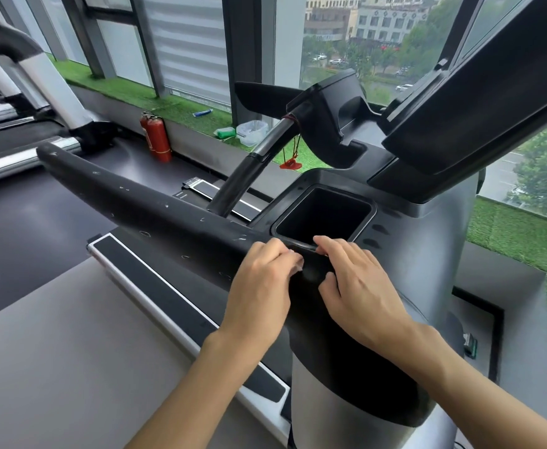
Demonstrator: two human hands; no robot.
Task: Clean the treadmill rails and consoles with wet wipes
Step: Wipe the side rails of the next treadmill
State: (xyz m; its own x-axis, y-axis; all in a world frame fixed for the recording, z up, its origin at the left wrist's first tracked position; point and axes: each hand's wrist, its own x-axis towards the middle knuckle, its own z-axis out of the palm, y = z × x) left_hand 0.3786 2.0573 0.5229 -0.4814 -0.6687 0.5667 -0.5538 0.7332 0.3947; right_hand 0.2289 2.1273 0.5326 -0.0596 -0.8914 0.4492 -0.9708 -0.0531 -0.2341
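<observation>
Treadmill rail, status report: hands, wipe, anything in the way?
Left hand curled on the rail, pale scrap at its fingertips, wipe unconfirmed. Right hand open, fingertips on the cup holder rim. Rail speckled white. Nothing blocking.

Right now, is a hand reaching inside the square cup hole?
No, the left hand and right hand are both on the black rail, just outside the cup hole.
</observation>
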